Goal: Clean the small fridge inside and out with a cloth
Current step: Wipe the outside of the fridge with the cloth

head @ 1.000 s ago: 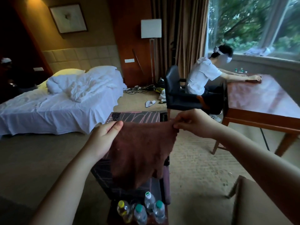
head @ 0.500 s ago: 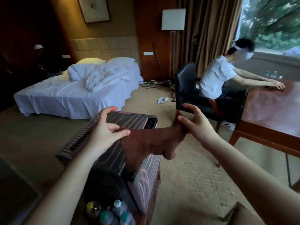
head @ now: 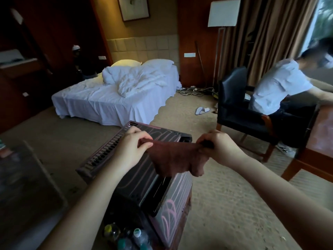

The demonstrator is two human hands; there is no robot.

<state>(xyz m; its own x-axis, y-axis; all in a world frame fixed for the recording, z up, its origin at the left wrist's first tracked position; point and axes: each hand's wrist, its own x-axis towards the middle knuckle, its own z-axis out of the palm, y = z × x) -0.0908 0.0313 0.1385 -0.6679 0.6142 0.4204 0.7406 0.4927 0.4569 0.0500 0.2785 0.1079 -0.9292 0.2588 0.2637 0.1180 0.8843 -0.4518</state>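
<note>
Left grip (head: pixel 134 147) pinches one top corner of the cloth (head: pixel 173 159), thumb against curled fingers; right grip (head: pixel 219 147) curls round the other corner. Cloth dark red-brown, nappy, sagging in lumpy folds just above the small fridge (head: pixel 138 184): boxy, glossy dark shell, pink line pattern, ribbed vent along its left edge. Nearest: capped plastic bottles (head: pixel 138 235), possibly in its open door; blurred.

An unmade bed (head: pixel 115 98) with white sheets stands across the carpeted room; a floor lamp (head: pixel 224 13) rises beside brown curtains (head: pixel 270 33); white slippers (head: pixel 202 110) lie near a dark armchair (head: pixel 232 98) holding a seated person (head: pixel 277 87) in a white shirt.
</note>
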